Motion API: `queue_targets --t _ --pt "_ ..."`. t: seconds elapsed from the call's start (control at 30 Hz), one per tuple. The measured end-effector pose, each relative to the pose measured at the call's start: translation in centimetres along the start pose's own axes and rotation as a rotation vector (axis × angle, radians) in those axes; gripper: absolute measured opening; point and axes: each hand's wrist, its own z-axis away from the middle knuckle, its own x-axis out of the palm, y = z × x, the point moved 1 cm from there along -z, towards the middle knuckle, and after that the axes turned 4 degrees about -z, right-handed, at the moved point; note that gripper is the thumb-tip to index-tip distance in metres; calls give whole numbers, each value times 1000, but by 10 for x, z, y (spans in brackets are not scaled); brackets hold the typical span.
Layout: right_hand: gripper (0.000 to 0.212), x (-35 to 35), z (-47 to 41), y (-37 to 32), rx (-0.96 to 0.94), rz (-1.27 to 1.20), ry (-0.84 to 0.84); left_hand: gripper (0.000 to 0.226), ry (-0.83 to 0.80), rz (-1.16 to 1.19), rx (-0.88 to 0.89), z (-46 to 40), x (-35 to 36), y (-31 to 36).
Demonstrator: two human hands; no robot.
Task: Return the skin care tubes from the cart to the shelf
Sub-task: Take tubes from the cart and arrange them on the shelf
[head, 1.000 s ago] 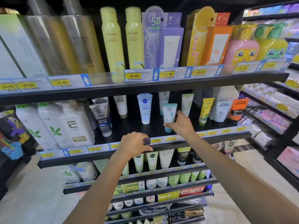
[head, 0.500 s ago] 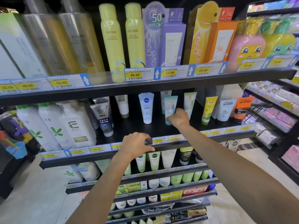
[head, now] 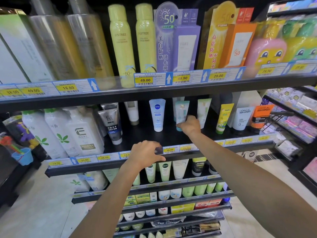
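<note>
My right hand (head: pixel 189 124) grips the lower part of a pale teal skin care tube (head: pixel 181 112), which stands cap-down on the black second shelf (head: pixel 151 134), in front of another like it. A white and blue Nivea tube (head: pixel 157 114) stands just to its left and a light green tube (head: pixel 203 110) to its right. My left hand (head: pixel 145 155) holds the front edge of the same shelf, fingers curled over the price strip (head: pixel 169 149). The cart is out of view.
Yellow spray cans (head: pixel 121 43) and sunscreen boxes (head: pixel 178 40) fill the shelf above. White bottles (head: pixel 82 133) and a grey men's tube (head: pixel 111 126) stand to the left, L'Oreal tubes (head: pixel 243 117) to the right. Lower shelves hold more tubes (head: pixel 164 170). Another rack (head: pixel 291 121) stands at right.
My right hand has carried the teal tube further back onto the shelf and set it upright in its row. My left hand has stayed on the shelf edge.
</note>
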Motion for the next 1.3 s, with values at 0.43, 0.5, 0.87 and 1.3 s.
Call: queue_targets --t 0.43,0.5,0.87,1.3 --pt "44 -32 62 -9 -131 278 -122 70 -41 117 11 5 -8 2" --pt "43 -36 77 -9 -179 337 -114 69 0 136 15 11 -14 1" --pt "61 -29 179 -29 -563 456 -241 61 172 35 -203 111 -35 -10" --pt "61 83 351 -54 -954 480 -710 59 49 -15 -797 361 -5 -74"
